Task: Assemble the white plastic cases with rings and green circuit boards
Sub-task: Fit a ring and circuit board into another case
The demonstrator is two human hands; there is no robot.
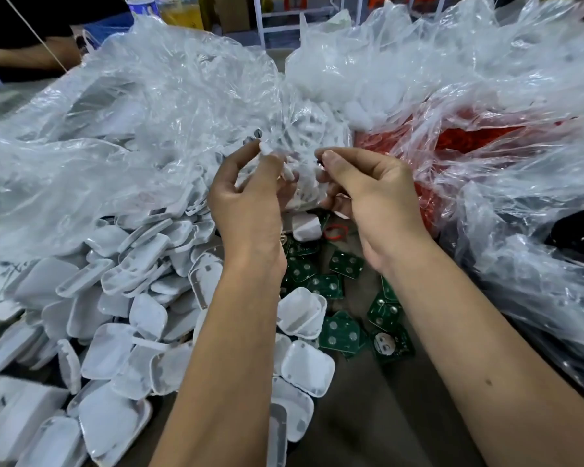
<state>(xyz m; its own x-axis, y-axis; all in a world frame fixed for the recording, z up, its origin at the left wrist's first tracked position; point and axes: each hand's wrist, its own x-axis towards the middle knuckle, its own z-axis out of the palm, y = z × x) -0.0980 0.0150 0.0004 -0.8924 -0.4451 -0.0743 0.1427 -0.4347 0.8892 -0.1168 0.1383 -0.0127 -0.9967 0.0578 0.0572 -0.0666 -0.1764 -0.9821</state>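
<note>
- The left hand (250,193) is raised over the middle of the worktop (361,416), its fingers curled; its grip pinches a small white piece (267,148) between thumb and fingertip, and another white part shows lower against the fingers, too blurred to identify.
- The right hand (368,193) is raised just beside it, thumb pressed against the forefinger; its grip pinches something small and dark (318,160) that is too tiny to name.
- The two hands are close together but apart, in front of a crumpled clear bag (304,136) holding white parts.
- A heap of white plastic cases (122,315) spills across the left side of the worktop, out from under a large clear plastic sheet (115,112).
- Green circuit boards (341,332) lie scattered on the worktop between and below the forearms, some touching the edge of the case heap.
- A single red ring (335,232) lies on the worktop below the right hand, beside a loose white case (305,227).
- To the right, a clear bag of red rings (469,139) sits half covered by more plastic.
- A white box (14,416) stands at the lower left edge.
</note>
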